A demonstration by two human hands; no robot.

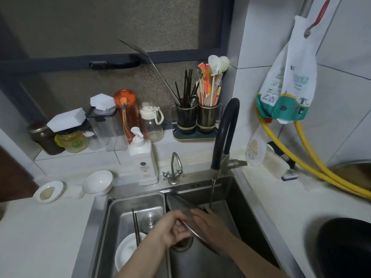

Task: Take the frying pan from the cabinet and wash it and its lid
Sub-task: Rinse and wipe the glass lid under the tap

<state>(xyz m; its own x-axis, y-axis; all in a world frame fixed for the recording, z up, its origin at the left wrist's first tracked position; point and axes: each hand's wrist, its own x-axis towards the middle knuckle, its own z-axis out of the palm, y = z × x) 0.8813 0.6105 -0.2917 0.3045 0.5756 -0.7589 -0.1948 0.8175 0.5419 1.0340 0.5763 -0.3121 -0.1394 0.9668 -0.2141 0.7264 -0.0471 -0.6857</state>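
Note:
A round glass lid point(180, 206) with a metal rim is tilted on edge over the right basin of the steel sink point(236, 197). My left hand point(174, 227) grips its near rim from the left. My right hand point(208, 221) lies flat on the lid's upper face. A thin stream of water falls from the black faucet point(224, 135) onto the lid's far right edge. The black frying pan point(345, 249) sits on the counter at the right.
The left sink tray point(138, 203) holds a white bowl point(128, 249) and dark chopsticks point(136, 227). A soap dispenser point(143, 157), small tap point(174, 169), two white dishes, jars and a utensil holder point(195, 119) line the back. Yellow hoses point(313, 157) run along the right wall.

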